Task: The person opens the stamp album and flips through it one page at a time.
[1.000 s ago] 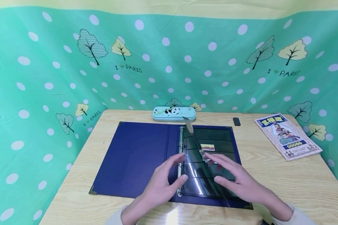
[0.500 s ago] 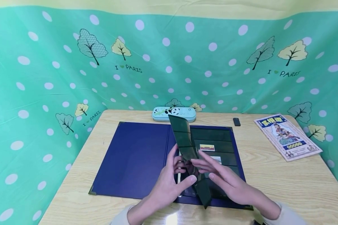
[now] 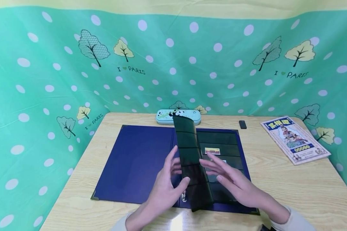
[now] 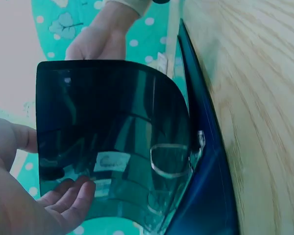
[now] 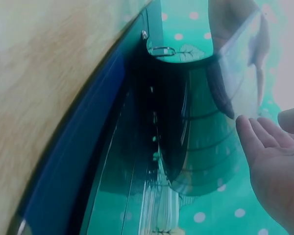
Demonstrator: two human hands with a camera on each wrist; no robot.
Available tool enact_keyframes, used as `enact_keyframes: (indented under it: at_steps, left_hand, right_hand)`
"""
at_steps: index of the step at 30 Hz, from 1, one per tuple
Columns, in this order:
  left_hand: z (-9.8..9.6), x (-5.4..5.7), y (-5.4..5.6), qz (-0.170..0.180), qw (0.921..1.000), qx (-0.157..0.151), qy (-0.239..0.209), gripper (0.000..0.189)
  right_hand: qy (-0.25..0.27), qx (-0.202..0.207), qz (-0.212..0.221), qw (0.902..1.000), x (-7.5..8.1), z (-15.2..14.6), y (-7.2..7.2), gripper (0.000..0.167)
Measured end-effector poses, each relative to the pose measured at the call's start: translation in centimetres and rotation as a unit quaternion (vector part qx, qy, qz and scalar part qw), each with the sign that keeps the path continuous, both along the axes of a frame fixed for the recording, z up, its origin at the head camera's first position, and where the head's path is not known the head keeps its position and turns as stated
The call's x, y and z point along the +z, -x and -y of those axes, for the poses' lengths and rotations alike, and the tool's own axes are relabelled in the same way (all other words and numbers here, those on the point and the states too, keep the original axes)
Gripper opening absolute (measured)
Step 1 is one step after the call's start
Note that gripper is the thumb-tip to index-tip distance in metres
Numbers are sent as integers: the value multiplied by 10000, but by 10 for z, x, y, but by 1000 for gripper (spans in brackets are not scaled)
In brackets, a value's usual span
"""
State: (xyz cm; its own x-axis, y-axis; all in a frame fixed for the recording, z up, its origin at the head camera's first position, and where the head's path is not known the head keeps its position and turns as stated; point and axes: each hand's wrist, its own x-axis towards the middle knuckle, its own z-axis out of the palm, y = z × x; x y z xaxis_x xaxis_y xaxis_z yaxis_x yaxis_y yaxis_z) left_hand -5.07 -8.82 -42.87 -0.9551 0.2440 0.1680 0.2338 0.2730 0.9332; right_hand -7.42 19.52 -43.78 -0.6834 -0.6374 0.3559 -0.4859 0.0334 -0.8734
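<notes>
A dark translucent stamp album page (image 3: 191,150) with several pocket strips stands raised and curved over the rings of an open navy ring binder (image 3: 138,163). My left hand (image 3: 166,187) is at the page's left side, its fingers loosely bent by that face and its thumb at the free edge in the left wrist view. On the other side, my right hand (image 3: 237,181) has its fingers extended, fingertips at or near the page edge (image 5: 235,115). A red-and-yellow stamp (image 3: 212,151) lies in the page beneath; a second stamp (image 3: 219,161) is partly hidden by the right fingers.
A light blue panda pencil case (image 3: 164,117) stands behind the binder. To the right lie a small black object (image 3: 242,124) and a printed booklet (image 3: 295,140) on the wooden table (image 3: 277,186). A green dotted cloth (image 3: 150,80) hangs behind.
The page has risen from the right side of the binder and now stands between my hands. In the last half second it has straightened, and my left hand has shifted slightly left.
</notes>
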Motion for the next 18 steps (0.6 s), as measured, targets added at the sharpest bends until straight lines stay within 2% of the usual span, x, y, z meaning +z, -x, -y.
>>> enact_keyframes:
  at_steps: [5,9,14,18]
  left_hand:
    - [9,-1,1,-214,9994,238,144,97]
    - [16,0,3,-277,9991,296,82,94]
    - [28,2,7,-24,9992,372,-152,89]
    - [39,5,13,305,9972,347,-590,91]
  right_hand:
    - [-153,-366,-125,9991,-3,-9,2,74]
    - [-274,-617,-118,9976,-5,-16,3,77]
    - [-459,-907,-236,9945,-6,-25,6,80]
    - [-693,-1149,-408,9901,-6,-35,10,82]
